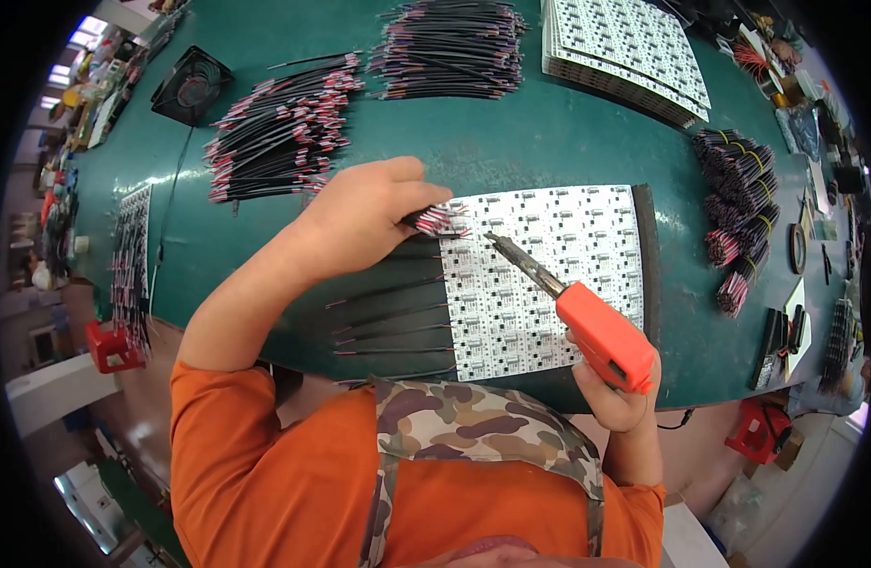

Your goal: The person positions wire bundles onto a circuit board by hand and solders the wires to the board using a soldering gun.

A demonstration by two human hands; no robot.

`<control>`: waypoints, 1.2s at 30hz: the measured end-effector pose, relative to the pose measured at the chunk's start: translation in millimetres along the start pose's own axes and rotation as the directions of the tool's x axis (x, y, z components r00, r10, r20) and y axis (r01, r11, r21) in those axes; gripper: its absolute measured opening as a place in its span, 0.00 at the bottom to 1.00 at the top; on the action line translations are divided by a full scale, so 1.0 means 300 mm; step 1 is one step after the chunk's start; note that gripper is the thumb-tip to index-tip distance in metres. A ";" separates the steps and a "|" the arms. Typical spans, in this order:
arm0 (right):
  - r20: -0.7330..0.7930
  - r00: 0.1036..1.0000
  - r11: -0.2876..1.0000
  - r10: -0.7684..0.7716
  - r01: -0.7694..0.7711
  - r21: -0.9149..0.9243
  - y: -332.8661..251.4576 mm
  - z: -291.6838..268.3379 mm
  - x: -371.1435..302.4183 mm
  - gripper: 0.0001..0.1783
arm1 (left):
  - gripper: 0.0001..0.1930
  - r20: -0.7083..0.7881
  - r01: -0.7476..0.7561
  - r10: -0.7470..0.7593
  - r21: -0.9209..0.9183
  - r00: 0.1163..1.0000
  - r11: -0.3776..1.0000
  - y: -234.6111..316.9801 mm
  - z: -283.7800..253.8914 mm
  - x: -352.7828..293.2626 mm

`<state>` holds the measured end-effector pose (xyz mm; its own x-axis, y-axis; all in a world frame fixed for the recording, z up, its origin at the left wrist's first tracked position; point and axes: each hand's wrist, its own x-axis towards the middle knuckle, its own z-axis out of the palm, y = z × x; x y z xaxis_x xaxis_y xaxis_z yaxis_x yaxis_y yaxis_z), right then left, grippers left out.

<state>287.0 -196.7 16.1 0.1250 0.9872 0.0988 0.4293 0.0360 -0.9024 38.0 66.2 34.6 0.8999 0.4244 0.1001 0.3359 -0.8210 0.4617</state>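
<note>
Left hand [374,208]: arm bent with the elbow out to my left, forearm angled up and right, back of hand up. Fingers curled closed on a bunch of black wires [437,221], red/white ends poking out right over the upper-left corner of the white board sheet [530,317]. Can't see the fingertips under the hand.

Right hand [617,393]: forearm up from lower right, hand wrapped closed around the soldering iron [606,333], red handle, tip slanting up-left. Tip sits just right of the wire ends; can't tell if it touches the sheet.

Sheet lies on a dark mat [652,270], more wires running left off its left edge. 2 loose wire piles [449,49] beyond.
</note>
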 end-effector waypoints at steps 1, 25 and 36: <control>-0.009 1.000 1.000 -0.018 0.018 -0.024 0.004 -0.002 -0.006 0.25 | 0.17 -0.024 0.053 -0.053 -0.019 0.998 0.998 0.000 -0.013 0.001; -0.086 0.995 0.994 0.054 -0.046 0.098 0.007 -0.001 -0.063 0.27 | 0.16 0.058 -0.072 0.075 -0.050 0.995 0.996 0.057 0.052 -0.052; 0.021 1.000 0.999 -0.002 0.001 0.039 0.006 -0.004 -0.035 0.27 | 0.12 0.031 -0.234 0.232 0.133 0.972 0.963 0.042 0.176 -0.064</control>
<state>287.6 -207.2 13.9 0.1051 0.9902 0.0920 0.3944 0.0434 -0.9179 39.5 27.6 -8.1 0.9614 0.2106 0.1773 0.1500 -0.9407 0.3043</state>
